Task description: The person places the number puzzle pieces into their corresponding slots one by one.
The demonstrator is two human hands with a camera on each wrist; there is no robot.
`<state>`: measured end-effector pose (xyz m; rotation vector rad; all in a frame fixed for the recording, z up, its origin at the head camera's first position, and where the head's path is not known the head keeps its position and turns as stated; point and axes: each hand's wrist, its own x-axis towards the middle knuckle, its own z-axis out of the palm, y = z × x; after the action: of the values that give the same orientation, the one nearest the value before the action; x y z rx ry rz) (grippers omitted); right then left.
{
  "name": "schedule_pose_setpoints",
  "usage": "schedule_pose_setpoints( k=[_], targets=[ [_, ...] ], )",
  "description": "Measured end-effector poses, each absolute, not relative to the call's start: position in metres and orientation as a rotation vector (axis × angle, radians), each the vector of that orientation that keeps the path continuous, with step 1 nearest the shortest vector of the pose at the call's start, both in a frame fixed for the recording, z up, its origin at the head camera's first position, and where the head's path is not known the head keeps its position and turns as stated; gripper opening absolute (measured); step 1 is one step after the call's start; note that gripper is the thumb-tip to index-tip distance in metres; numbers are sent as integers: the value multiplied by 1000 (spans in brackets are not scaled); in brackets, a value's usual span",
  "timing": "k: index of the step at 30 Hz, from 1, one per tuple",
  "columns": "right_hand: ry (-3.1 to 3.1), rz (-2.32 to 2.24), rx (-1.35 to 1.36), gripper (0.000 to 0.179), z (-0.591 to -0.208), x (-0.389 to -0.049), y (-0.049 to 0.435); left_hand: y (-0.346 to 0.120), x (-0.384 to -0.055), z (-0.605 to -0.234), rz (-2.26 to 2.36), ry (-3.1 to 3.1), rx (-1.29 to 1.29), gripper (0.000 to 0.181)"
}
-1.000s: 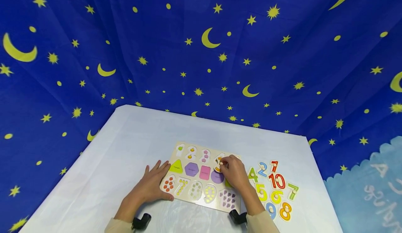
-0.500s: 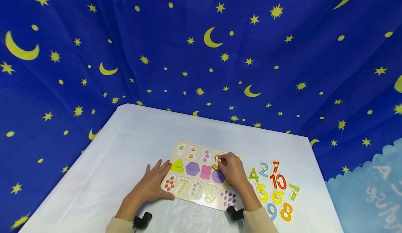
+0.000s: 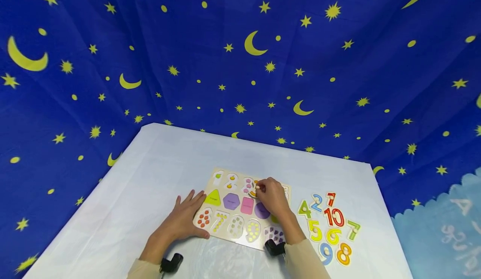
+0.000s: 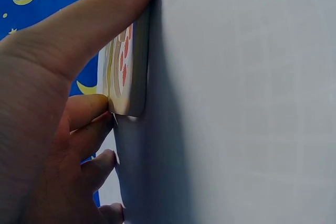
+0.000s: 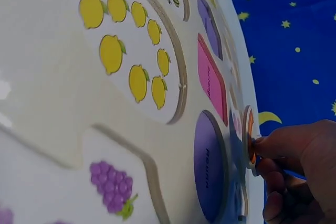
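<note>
My right hand [image 3: 272,195] pinches an orange number piece [image 3: 253,190] by its small knob, over the upper row of the wooden puzzle board [image 3: 243,240]. The piece looks like a 3; the fingers cover part of it. From the right wrist, the orange piece [image 5: 248,140] stands close to the recess with pink fruit pictures, and I cannot tell whether it touches. My left hand [image 3: 184,218] rests at the board's left end with its fingers spread, the thumb [image 4: 115,3] along the front edge and a fingertip at the corner.
Right of the board lie several loose number pieces, among them a red 10 [image 3: 333,217], a green 4 [image 3: 304,209] and an orange 8 [image 3: 343,254]. Coloured shapes such as a purple hexagon [image 3: 231,201] fill the board's middle row. A blue starry cloth [image 3: 210,62] hangs behind the white table [image 3: 180,153].
My right hand has moved left along the board's upper row with the orange number piece, from the fourth recess to the third. The left hand has stayed at the board's left end.
</note>
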<state>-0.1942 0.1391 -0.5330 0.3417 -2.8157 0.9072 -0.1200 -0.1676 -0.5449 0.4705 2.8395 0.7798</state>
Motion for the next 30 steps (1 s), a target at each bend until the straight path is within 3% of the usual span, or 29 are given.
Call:
schedule_pose_setpoints(
  k=[30],
  targets=[
    [-2920,859,355,18,-541,-214,110,-169,-118,-546,784,2833,488,126]
  ],
)
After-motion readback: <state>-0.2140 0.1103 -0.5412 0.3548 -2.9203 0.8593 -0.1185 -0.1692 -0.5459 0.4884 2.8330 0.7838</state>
